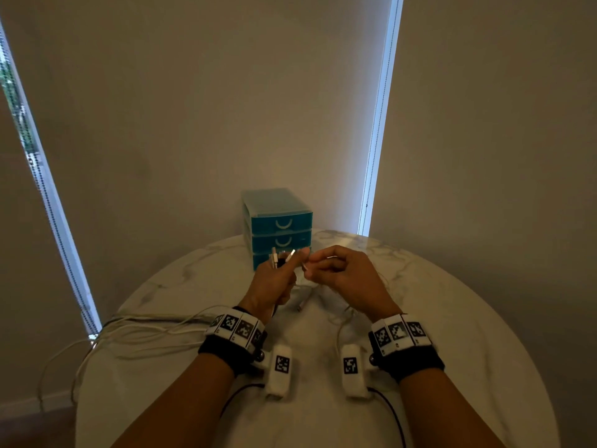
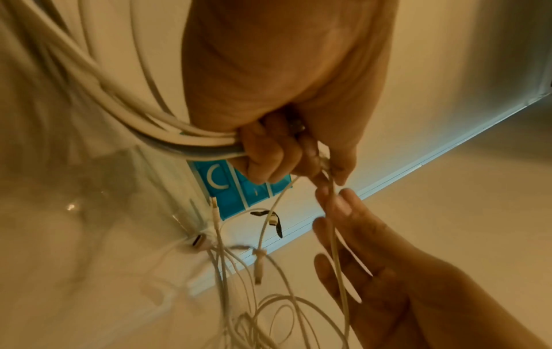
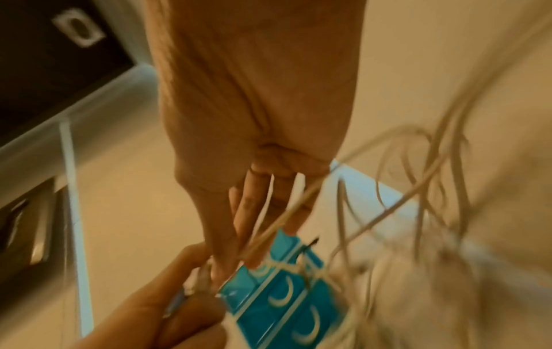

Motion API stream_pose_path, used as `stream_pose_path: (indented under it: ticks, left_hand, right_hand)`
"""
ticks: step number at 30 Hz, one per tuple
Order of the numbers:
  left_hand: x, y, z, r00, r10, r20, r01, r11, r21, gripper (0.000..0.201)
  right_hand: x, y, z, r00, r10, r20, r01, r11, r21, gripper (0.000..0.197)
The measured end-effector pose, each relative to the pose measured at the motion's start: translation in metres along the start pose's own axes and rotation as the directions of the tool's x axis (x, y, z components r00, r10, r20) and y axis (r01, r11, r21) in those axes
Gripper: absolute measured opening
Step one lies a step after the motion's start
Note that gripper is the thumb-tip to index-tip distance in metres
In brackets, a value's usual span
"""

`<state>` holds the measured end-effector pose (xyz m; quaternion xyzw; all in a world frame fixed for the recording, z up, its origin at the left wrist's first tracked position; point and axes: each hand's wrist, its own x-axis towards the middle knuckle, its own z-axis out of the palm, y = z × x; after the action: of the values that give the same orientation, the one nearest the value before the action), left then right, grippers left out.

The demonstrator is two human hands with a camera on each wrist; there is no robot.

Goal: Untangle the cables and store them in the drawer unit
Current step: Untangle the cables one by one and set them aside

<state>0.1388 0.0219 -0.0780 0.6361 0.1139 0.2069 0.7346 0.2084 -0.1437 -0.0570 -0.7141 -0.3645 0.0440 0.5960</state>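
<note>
Closely: left hand point(image 1: 271, 282) fingers point(image 2: 262, 151) curled tight round a bundle of white cables point(image 2: 125, 111); connector ends stick up past the knuckles in the head view, two plainly countable, any more hidden by the hand. Right hand point(image 1: 342, 276) fingers point(image 2: 334, 236) narrowed to a pinch on one thin white cable point(image 2: 339, 259), which runs taut from the left fist across the right palm. The two hands sit just beside each other, raised above the round white marbled desk point(image 1: 452, 318).

More thin white cables point(image 2: 269, 307) hang in loose loops below the hands; at least three loose plugs dangle there, exact cable count not possible, strands overlap and blur. Right wrist view heavily motion-blurred.

Teal plastic drawer unit point(image 1: 280, 227) stands at the far edge of the desk against the wall, behind the hands. Three drawers, all closed, each with a white crescent handle; bottom one partly hidden by the left hand in the head view. No readable brand.

Wristbands carry black-and-white square markers point(image 1: 237, 328); small characters under them too small to read. One marked white block point(image 1: 281, 370) hangs at each wrist, two in all. Further white cables point(image 1: 135, 331) trail off the desk's left edge, ends cut off from view.
</note>
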Motion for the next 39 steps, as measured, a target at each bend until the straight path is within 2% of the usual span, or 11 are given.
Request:
stream_pose_path:
  ticks: [3,5,7,10,15,21,27,29,32,35,39]
  left_hand:
    - [0.005,0.004,-0.008,0.987,0.097,-0.127,-0.113,0.986,-0.126,0.025]
    - [0.008,0.008,-0.016,0.972,0.124,-0.200,-0.169,0.959,-0.226,0.021]
    - [0.009,0.010,-0.024,0.958,0.125,-0.259,-0.203,0.933,-0.298,0.021]
    - [0.009,0.010,-0.029,0.946,0.105,-0.306,-0.209,0.919,-0.333,0.026]
    - [0.010,0.007,-0.027,0.954,0.104,-0.281,-0.189,0.937,-0.294,0.026]
    - [0.002,0.009,-0.019,0.972,0.219,-0.081,-0.224,0.973,-0.054,0.028]
    - [-0.013,0.018,-0.004,0.947,0.248,0.203,-0.295,0.922,0.251,0.016]
    - [-0.015,0.018,-0.006,0.931,0.223,0.288,-0.318,0.885,0.340,0.013]
    - [-0.009,0.014,-0.010,0.947,0.197,0.254,-0.286,0.877,0.387,0.019]
    - [-0.006,0.013,-0.010,0.967,0.172,0.189,-0.226,0.920,0.319,0.022]
    - [-0.002,0.010,-0.009,0.972,0.175,0.157,-0.215,0.932,0.291,0.024]
  right_hand:
    - [0.000,0.003,-0.020,0.995,0.053,0.084,-0.024,0.949,-0.314,0.037]
    - [0.001,0.013,-0.035,0.998,0.069,0.007,-0.057,0.872,-0.486,0.024]
    - [0.001,0.023,-0.045,0.990,0.077,-0.121,-0.129,0.850,-0.511,0.012]
    - [-0.001,0.029,-0.053,0.969,0.058,-0.242,-0.152,0.908,-0.390,0.007]
    - [-0.003,0.029,-0.052,0.943,-0.006,-0.333,-0.055,0.983,-0.173,0.008]
    - [-0.007,0.010,-0.040,0.972,0.050,-0.228,-0.033,0.996,0.080,0.036]
    - [0.005,-0.004,-0.019,0.933,0.357,-0.041,-0.326,0.890,0.320,0.052]
    - [0.005,-0.003,-0.018,0.947,0.313,-0.066,-0.263,0.877,0.402,0.047]
    - [-0.001,0.002,-0.027,0.971,0.168,-0.168,-0.073,0.883,0.463,0.027]
    - [-0.004,0.001,-0.033,0.984,0.171,-0.041,-0.115,0.804,0.584,0.047]
    - [-0.008,-0.003,-0.027,0.992,0.098,0.079,-0.126,0.716,0.687,0.040]
